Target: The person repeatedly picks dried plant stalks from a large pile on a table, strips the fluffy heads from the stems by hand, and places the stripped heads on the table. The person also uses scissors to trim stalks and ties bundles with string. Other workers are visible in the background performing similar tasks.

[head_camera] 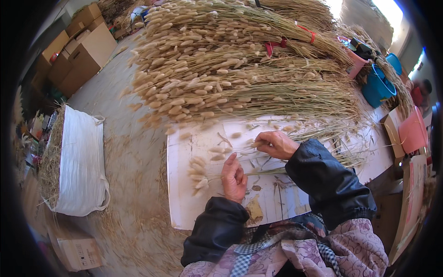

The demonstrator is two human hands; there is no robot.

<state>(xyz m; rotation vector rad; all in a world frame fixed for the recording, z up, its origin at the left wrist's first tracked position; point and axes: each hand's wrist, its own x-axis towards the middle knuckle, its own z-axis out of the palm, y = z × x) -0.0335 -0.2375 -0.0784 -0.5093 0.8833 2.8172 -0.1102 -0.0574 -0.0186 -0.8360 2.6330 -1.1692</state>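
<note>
My left hand (235, 177) is closed round the stems of a small bunch of dried bunny-tail grass (198, 175), whose fluffy heads point left over the white tabletop (183, 214). Up and to the right of it, my right hand (278, 143) pinches a single bunny-tail stem close under its head (256, 144). Several loose heads (217, 157) lie on the board between and above the hands. Dark sleeve covers reach both wrists. Beyond the hands, a large heap of dried bunny-tail grass (207, 79) lies with its heads to the left.
A white woven sack (83, 162) of dry grass stands on the floor at left, near cardboard boxes (83, 55). Blue (377, 88) and pink buckets (413, 133) stand at right. Another person (420, 91) is at the far right. Loose stalks litter the board's right side.
</note>
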